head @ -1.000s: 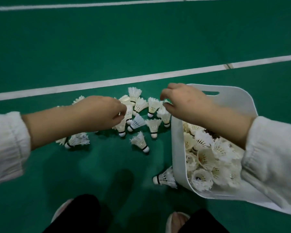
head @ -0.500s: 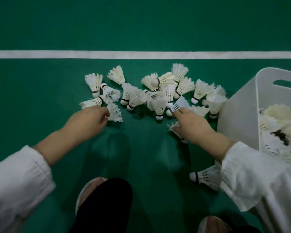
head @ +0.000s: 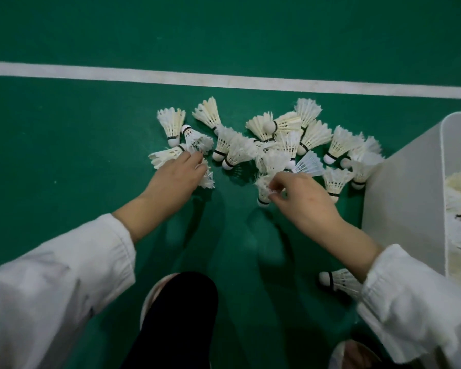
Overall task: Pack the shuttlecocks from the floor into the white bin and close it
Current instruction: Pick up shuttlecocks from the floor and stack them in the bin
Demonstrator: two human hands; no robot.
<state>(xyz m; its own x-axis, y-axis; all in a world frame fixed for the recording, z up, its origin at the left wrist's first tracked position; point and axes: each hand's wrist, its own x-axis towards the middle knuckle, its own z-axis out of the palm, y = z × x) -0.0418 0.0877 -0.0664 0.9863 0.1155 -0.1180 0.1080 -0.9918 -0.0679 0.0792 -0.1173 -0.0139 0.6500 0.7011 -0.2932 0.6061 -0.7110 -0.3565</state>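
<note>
Several white shuttlecocks lie in a loose pile on the green floor, below a white line. My left hand reaches into the pile's left end, fingers curled around a frayed shuttlecock. My right hand pinches the feathers of another shuttlecock, whose cork points down toward me. The white bin stands open at the right edge with several shuttlecocks inside. One lone shuttlecock lies beside the bin under my right sleeve.
A white court line crosses the floor behind the pile. My knee in black trousers and a shoe sit at the bottom of the view. No lid is in view.
Both hands have closed in on the pile: the left moved up to a frayed shuttlecock, the right pinched one at the pile's near edge. A second ago the right hand was over the bin.
</note>
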